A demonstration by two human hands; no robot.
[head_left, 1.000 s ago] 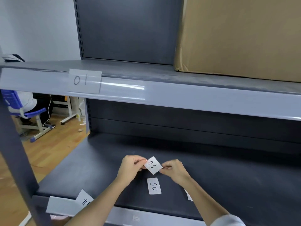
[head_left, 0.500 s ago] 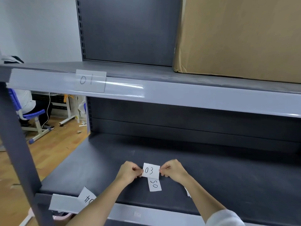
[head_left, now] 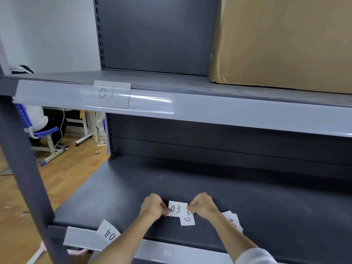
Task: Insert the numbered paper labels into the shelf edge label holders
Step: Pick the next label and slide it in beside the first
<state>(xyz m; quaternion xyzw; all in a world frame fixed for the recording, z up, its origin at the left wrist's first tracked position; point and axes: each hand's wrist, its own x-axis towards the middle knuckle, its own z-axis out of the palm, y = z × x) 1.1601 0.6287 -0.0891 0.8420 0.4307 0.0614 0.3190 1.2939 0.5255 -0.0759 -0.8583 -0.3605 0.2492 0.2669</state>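
"03" label sits btwn both hands, just above the lower shelf deck, number upright to the viewer. Left hand pinches its left edge, fingers curled shut on the paper; right hand pinches the right edge the same way. Both knuckles-up, forearms running in from bottom of frame and converging on the label; white sleeve on the right arm.

Directly below the held label, partly covered by it, another label lies flat on the deck, digits sideways. More slips lie just right of the right wrist, writing not fully legible. "04" label pokes up tilted at the lower shelf's front-edge holder strip, beside the left forearm.

Upper shelf: "01" label seated in the clear edge holder. Cardboard box on top at right.
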